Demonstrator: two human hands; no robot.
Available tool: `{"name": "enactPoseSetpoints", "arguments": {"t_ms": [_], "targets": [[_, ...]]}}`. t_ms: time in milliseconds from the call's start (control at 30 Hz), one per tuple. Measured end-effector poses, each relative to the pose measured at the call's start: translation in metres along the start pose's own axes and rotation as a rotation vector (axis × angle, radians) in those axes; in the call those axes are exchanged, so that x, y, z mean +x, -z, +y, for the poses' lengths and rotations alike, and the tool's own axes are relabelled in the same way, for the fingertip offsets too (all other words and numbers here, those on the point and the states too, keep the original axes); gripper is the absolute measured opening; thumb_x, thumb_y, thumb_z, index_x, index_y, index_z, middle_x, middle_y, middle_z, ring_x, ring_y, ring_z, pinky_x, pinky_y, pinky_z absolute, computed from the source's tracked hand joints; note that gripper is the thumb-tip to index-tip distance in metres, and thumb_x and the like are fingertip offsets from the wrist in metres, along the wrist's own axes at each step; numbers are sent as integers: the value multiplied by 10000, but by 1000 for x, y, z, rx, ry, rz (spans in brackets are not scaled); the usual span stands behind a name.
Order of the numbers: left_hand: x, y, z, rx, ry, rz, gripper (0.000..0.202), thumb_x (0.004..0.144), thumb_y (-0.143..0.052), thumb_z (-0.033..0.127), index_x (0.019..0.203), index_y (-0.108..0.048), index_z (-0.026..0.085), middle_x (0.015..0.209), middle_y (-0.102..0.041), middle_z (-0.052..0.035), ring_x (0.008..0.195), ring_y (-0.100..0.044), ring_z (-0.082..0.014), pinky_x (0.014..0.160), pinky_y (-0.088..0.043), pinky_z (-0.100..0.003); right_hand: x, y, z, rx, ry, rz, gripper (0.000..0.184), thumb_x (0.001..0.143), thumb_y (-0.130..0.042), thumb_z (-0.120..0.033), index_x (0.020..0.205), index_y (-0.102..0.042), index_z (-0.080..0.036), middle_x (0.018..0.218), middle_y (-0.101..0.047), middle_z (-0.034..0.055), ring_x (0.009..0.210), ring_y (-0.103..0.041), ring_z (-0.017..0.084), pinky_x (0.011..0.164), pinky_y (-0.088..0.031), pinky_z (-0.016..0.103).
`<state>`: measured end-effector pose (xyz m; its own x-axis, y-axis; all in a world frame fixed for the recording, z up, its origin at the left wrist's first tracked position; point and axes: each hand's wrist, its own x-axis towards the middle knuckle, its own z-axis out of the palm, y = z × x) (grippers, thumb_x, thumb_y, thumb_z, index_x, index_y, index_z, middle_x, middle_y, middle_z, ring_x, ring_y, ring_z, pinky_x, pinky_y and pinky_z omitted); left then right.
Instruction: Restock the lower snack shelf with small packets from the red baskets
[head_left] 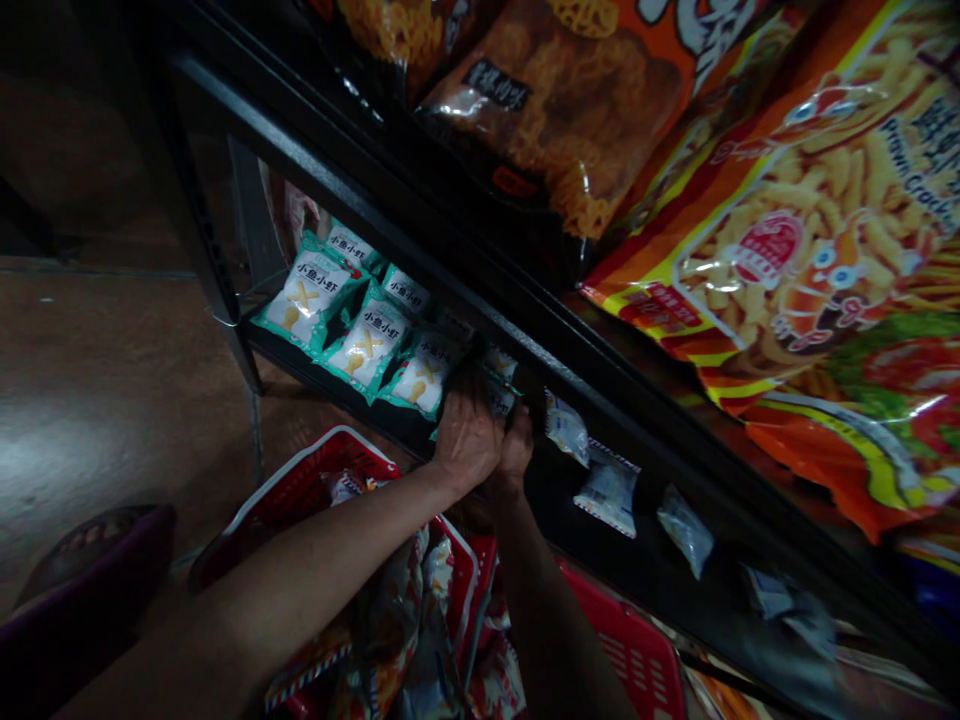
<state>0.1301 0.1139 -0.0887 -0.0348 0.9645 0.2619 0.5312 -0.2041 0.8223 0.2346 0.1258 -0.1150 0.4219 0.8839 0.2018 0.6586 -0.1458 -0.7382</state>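
Both my hands reach into a low black shelf. My left hand has its fingers curled over a teal-and-white snack packet at the shelf's front. My right hand is pressed close beside it, fingers bent into the same spot; what it grips is hidden. A row of the same teal snack packets stands to the left of my hands. Small silvery packets lie on the shelf to the right.
A red shopping basket full of snack bags sits on the floor under my arms. Large orange prawn-cracker bags fill the shelf above. A dark shoe rests on the brown floor at lower left.
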Motion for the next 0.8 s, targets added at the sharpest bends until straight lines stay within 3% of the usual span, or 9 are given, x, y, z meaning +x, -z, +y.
{"name": "enactPoseSetpoints", "arguments": {"t_ms": [200, 300, 467, 633, 800], "targets": [[-14, 4, -4, 92, -76, -24, 565, 872, -417, 241, 1368, -310, -9, 1441, -348, -245, 1396, -237, -311, 1119, -279, -488, -20, 4, -7, 236, -214, 82, 564, 857, -303, -531, 1146, -592, -143, 1180, -627, 112, 1071, -565, 217, 945, -403, 360], [-27, 6, -6, 139, -123, -78, 602, 867, -419, 225, 1392, -267, -29, 1467, -298, -251, 1405, -207, -321, 1137, -256, -480, -27, 6, -5, 316, -252, 88, 541, 830, -361, -536, 1159, -595, -177, 1221, -615, 78, 1126, -549, 212, 981, -390, 352], [-42, 14, -9, 197, -202, -120, 599, 866, -418, 218, 1396, -263, -16, 1489, -250, -255, 1420, -145, -335, 1138, -254, -498, -36, 11, -9, 353, -288, 80, 591, 802, -401, -546, 1196, -578, -144, 1282, -580, 117, 1184, -522, 229, 1038, -343, 356], [-42, 33, -13, 267, -270, -144, 575, 862, -418, 196, 1389, -280, 16, 1495, -243, -254, 1421, -135, -343, 1108, -286, -543, -43, 16, -18, 366, -313, 57, 622, 798, -420, -580, 1238, -559, -164, 1336, -547, 114, 1247, -480, 243, 1069, -306, 375], [-44, 60, -13, 348, -328, -268, 563, 842, -422, 150, 1372, -318, -10, 1498, -230, -268, 1421, -126, -340, 1115, -275, -523, -58, 25, -33, 323, -324, 94, 678, 790, -387, -618, 1253, -544, -148, 1329, -550, 131, 1251, -476, 250, 1070, -300, 368]]}}
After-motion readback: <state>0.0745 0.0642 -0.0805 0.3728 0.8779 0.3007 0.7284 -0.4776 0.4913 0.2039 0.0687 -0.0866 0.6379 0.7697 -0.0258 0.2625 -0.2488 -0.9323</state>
